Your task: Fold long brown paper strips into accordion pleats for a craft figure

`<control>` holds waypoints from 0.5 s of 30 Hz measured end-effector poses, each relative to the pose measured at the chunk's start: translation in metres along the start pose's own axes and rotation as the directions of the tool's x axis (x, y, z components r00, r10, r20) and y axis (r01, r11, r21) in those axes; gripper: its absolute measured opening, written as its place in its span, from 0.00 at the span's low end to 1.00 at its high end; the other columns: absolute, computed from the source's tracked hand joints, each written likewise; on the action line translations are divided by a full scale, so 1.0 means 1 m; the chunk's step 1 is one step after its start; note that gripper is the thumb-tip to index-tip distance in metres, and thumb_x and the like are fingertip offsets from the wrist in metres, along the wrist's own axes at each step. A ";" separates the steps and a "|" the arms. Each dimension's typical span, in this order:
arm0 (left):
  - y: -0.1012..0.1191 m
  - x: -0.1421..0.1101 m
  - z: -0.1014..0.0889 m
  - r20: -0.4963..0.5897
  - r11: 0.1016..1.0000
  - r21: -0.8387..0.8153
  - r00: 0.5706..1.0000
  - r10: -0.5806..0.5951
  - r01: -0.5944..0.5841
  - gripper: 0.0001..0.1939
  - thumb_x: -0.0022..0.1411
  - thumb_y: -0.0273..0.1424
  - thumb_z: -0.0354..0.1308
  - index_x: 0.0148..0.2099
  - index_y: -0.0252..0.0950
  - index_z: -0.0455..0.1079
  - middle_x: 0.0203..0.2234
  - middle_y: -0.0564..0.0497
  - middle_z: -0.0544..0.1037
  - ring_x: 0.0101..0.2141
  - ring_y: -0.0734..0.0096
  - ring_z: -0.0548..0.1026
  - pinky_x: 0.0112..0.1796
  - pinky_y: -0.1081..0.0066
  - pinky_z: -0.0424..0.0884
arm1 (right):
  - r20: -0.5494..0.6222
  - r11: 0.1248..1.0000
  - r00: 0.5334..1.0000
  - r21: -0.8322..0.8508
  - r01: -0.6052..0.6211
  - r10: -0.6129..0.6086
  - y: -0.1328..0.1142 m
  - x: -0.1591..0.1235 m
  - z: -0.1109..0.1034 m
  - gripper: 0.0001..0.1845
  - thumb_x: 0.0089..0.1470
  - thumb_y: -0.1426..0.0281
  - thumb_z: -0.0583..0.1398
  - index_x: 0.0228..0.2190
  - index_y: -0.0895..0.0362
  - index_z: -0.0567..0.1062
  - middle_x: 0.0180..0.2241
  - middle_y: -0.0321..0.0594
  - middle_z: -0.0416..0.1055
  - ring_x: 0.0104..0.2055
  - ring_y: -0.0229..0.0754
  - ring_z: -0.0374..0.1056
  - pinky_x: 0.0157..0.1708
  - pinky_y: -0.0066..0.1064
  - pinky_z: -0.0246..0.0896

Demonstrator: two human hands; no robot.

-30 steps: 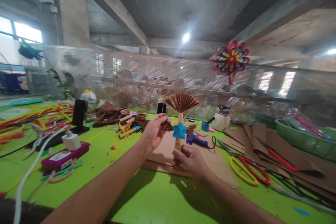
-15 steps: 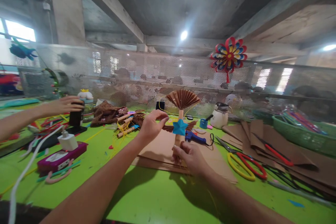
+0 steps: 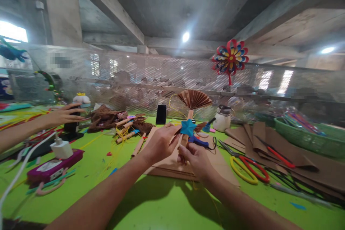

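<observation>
My right hand (image 3: 196,156) is closed round the lower part of a brown paper stick (image 3: 185,137). The stick carries a pleated brown paper fan (image 3: 195,99) at its top and a blue paper star (image 3: 188,128) on its front. My left hand (image 3: 161,143) pinches the stick just left of the star. Both hands hover over a stack of brown card sheets (image 3: 172,163) on the green table (image 3: 151,201).
Red and yellow scissors (image 3: 249,169), a blue glue gun (image 3: 198,141) and more brown card (image 3: 272,143) lie to the right, near a green basket (image 3: 304,136). Another person's hand (image 3: 63,115) rests on a phone stand at left. A pink box (image 3: 54,167) with a charger lies nearby.
My left hand came down from above and closed on the stick beside the star. The stick now leans to the right. The view has shifted slightly left.
</observation>
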State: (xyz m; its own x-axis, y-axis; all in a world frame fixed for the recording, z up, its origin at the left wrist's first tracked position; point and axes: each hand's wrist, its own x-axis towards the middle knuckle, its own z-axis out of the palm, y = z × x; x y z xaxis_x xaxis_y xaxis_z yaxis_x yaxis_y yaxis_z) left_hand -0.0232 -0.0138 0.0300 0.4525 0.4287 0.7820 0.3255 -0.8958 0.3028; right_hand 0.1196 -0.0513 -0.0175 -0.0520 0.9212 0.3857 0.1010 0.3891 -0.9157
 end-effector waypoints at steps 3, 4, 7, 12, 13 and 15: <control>0.002 -0.001 0.004 -0.024 0.994 -0.099 0.999 -0.045 0.043 0.15 0.55 0.28 0.53 0.47 0.38 0.70 0.39 0.43 0.74 0.42 0.58 0.68 0.46 0.64 0.59 | -0.014 1.000 1.000 -0.004 0.012 -0.012 -0.002 0.000 -0.001 0.20 0.47 0.55 0.57 0.18 0.60 0.66 0.16 0.36 0.65 0.18 0.33 0.58 0.21 0.26 0.54; 0.003 -0.002 0.005 -0.039 0.985 -0.162 0.996 -0.074 0.067 0.15 0.54 0.28 0.54 0.46 0.39 0.71 0.38 0.43 0.74 0.42 0.58 0.68 0.47 0.64 0.58 | -0.018 1.000 1.000 -0.004 0.016 -0.016 -0.002 0.000 -0.001 0.20 0.47 0.55 0.57 0.17 0.60 0.65 0.15 0.35 0.64 0.18 0.33 0.57 0.21 0.26 0.53; 0.006 -0.003 0.014 -0.073 0.929 -0.341 0.981 -0.182 0.147 0.15 0.52 0.28 0.57 0.44 0.39 0.72 0.39 0.45 0.75 0.43 0.59 0.68 0.49 0.66 0.57 | -0.013 0.999 1.000 0.021 0.027 -0.027 -0.002 0.000 -0.002 0.20 0.47 0.56 0.57 0.18 0.60 0.65 0.15 0.34 0.62 0.18 0.33 0.56 0.20 0.25 0.52; 0.006 -0.007 0.030 -0.097 0.804 -0.527 0.920 -0.379 0.276 0.14 0.53 0.29 0.56 0.44 0.38 0.73 0.40 0.49 0.75 0.41 0.64 0.70 0.45 0.71 0.62 | 0.003 0.997 1.000 0.068 0.025 -0.025 0.001 0.002 -0.002 0.19 0.47 0.56 0.56 0.19 0.59 0.65 0.15 0.34 0.62 0.18 0.32 0.55 0.20 0.25 0.52; 0.005 -0.007 0.032 -0.091 0.774 -0.558 0.905 -0.416 0.300 0.13 0.53 0.29 0.56 0.43 0.38 0.73 0.37 0.50 0.76 0.39 0.65 0.71 0.43 0.72 0.63 | 0.001 0.997 1.000 0.073 0.028 -0.028 0.001 0.002 -0.002 0.19 0.47 0.56 0.56 0.19 0.59 0.65 0.15 0.34 0.62 0.18 0.32 0.56 0.20 0.25 0.52; 0.004 -0.006 0.033 -0.063 0.716 -0.609 0.880 -0.472 0.341 0.13 0.53 0.30 0.56 0.42 0.37 0.73 0.33 0.51 0.77 0.34 0.68 0.72 0.39 0.73 0.65 | 0.002 0.996 0.999 0.081 0.033 -0.033 0.001 0.002 -0.002 0.18 0.48 0.57 0.56 0.19 0.59 0.65 0.15 0.34 0.62 0.18 0.32 0.56 0.20 0.26 0.52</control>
State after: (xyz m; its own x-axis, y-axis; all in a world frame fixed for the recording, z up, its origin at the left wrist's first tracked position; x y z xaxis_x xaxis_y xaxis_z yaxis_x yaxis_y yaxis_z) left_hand 0.0021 -0.0159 0.0083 0.1925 0.7923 0.5790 -0.1184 -0.5670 0.8152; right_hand 0.1218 -0.0496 -0.0171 -0.0574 0.9076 0.4158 0.0180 0.4174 -0.9085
